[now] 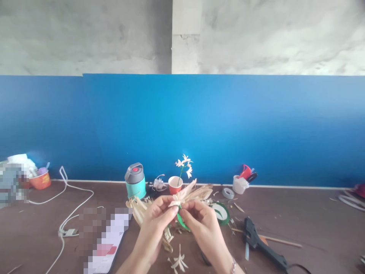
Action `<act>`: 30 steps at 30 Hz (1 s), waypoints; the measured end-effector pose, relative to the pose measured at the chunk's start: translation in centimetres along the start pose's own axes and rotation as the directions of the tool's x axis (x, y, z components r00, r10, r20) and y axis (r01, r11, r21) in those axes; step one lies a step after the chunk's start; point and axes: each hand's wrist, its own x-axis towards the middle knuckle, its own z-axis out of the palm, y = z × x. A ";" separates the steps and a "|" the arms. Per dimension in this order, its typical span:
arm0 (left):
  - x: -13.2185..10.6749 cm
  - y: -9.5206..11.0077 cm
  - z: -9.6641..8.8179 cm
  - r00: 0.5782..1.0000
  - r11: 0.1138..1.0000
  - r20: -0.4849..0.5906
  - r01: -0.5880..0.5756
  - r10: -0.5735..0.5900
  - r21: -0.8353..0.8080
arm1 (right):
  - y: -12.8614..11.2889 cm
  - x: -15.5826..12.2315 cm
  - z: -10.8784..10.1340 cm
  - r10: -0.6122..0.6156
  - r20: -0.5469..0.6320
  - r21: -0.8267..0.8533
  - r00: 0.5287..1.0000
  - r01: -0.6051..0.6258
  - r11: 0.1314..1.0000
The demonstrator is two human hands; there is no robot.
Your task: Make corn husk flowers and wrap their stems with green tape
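Between the fingertips of my left hand (158,217) is a pale husk flower (177,198), its petals spread upward. My right hand (203,220) pinches close beside the flower's base, where a strip of green tape (182,222) hangs down between the hands. Both hands are closed and nearly touching; the fingers partly hide the flower's stem. Behind them lie dried husks (139,211). A roll of green tape (221,214) rests by my right hand. Below, another pale flower (179,262) lies on the table.
A paper cup (175,185) holds a stemmed flower (185,161). Left of it stands a turquoise flask (135,186). A phone (110,241) and white cable (76,205) lie left. On the right are a glue gun (264,245), thin stick (282,241), tape roll (228,193) and scissors cup (240,185).
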 end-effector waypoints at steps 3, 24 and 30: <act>0.2 0.0 -0.3 0.998 0.999 0.037 0.045 -0.045 -0.011 | 0.0 0.0 0.0 0.003 0.011 -0.003 1.000 -0.003 1.000; 0.7 -0.6 -1.4 0.985 0.995 0.152 -0.089 0.080 0.052 | -0.5 0.3 -0.2 0.069 0.179 0.202 0.981 -0.106 0.974; 0.5 -0.2 -1.2 0.969 0.994 0.233 -0.095 0.078 0.059 | -0.8 0.4 -0.8 0.234 0.264 0.202 0.936 -0.290 0.935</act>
